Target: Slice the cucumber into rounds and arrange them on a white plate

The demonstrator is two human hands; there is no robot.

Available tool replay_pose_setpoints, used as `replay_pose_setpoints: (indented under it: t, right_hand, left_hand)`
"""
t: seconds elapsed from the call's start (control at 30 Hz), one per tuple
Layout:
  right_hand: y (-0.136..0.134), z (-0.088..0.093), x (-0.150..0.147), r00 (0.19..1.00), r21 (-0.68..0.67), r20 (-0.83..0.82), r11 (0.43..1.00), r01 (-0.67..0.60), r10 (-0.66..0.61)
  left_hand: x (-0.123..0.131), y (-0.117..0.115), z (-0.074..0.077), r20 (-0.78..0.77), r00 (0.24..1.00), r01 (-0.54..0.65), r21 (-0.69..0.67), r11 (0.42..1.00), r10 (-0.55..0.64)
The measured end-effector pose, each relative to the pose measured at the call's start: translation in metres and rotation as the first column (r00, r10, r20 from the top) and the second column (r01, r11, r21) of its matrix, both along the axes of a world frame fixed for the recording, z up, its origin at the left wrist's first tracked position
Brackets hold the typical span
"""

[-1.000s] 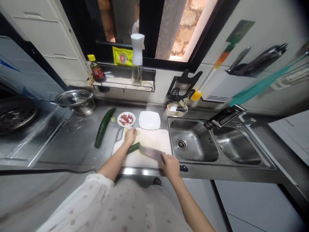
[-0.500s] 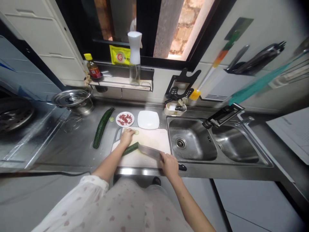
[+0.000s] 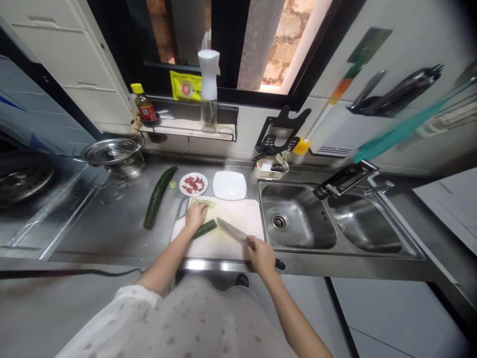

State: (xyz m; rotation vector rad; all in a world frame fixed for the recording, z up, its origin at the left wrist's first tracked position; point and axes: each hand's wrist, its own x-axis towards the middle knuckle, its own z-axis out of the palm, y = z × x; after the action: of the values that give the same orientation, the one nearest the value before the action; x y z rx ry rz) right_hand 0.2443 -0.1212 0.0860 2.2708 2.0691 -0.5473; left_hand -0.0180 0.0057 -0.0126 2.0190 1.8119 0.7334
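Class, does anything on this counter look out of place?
A small pale cucumber piece lies on the grey steel counter, beside the long dark-green cucumber, looking stray because other pale slices sit on the white rectangular board.

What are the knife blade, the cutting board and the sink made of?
Knife blade: most likely steel, because it is grey with a dull metallic sheen.
Cutting board: probably plastic, smooth and matt; it is pale and shows no wood grain.
Sink: looks like stainless steel, shiny, with silvery walls and bright reflections.
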Motion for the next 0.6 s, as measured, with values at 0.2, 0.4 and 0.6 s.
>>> replay_pose_setpoints:
  t: [0.2, 0.4, 0.6]
  right_hand:
    - [0.003, 0.006, -0.011, 1.000, -0.032, 0.010, 0.999, 0.011, -0.011]
    - [0.007, 0.009, -0.018, 0.997, -0.064, -0.046, 0.996, 0.060, -0.063]
    - [0.012, 0.001, -0.021, 0.985, -0.076, -0.151, 0.994, 0.077, -0.088]
  left_hand:
    - [0.000, -0.033, 0.012, 0.084, 0.996, -0.031, 0.040, 0.999, 0.028]
    - [-0.002, -0.059, 0.020, 0.104, 0.995, -0.001, 0.083, 0.997, -0.007]
    - [-0.002, -0.072, 0.022, 0.075, 0.996, 0.033, 0.091, 0.995, -0.040]
